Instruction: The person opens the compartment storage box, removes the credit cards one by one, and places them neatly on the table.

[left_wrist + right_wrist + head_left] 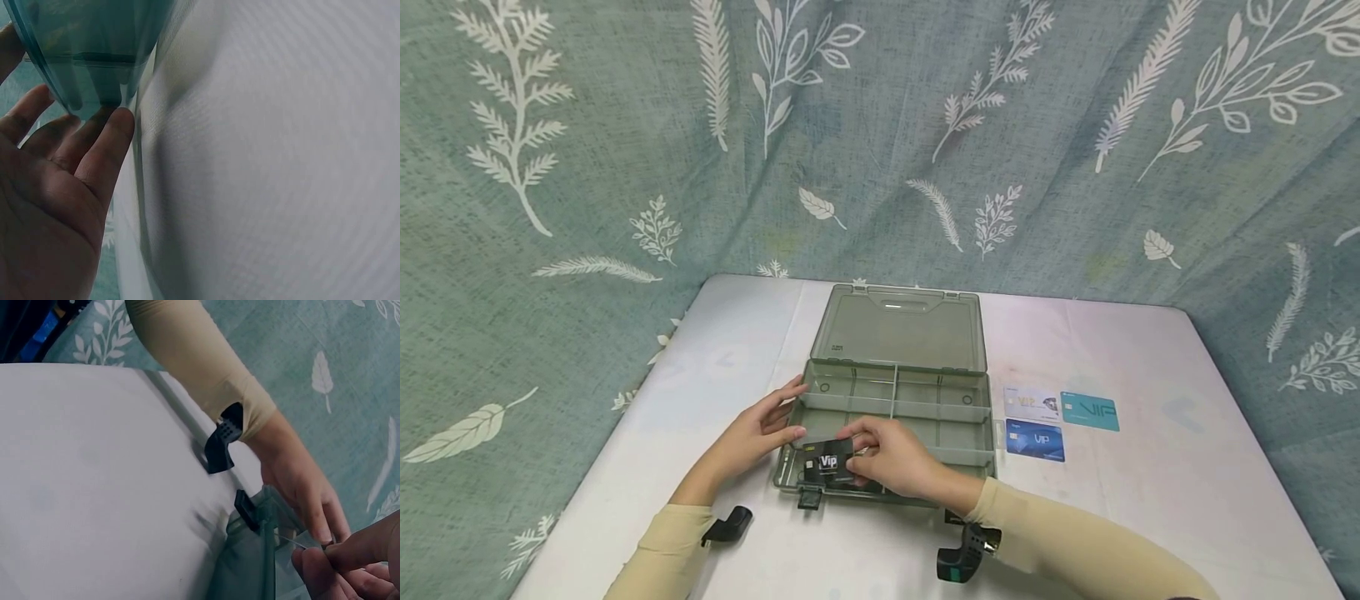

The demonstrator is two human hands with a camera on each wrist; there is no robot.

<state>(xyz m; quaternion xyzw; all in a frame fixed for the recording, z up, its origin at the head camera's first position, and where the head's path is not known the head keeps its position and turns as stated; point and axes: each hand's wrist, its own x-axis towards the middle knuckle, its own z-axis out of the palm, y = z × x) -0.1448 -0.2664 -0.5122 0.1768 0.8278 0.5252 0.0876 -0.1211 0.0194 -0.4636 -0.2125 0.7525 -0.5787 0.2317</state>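
A black card marked "Vip" (820,463) is pinched between the thumb and fingers of my right hand (901,460). It is held over the front left compartment of a translucent grey-green divided box (940,429), whose lid (902,332) lies folded back behind it. My left hand (751,437) rests against the box's left side, fingers extended along the wall and thumb near the front left corner. From the left wrist view, those fingertips (122,122) touch the box wall (94,37). In the right wrist view only the thin edge of the card shows, at the fingers (340,556).
Right of the box lie a silver card (1032,403), a teal card (1090,412) and a blue card (1035,440), all face up on the white tabletop (1150,500). A black latch (808,499) sticks out at the box's front. Leaf-patterned cloth (880,167) stands around the table.
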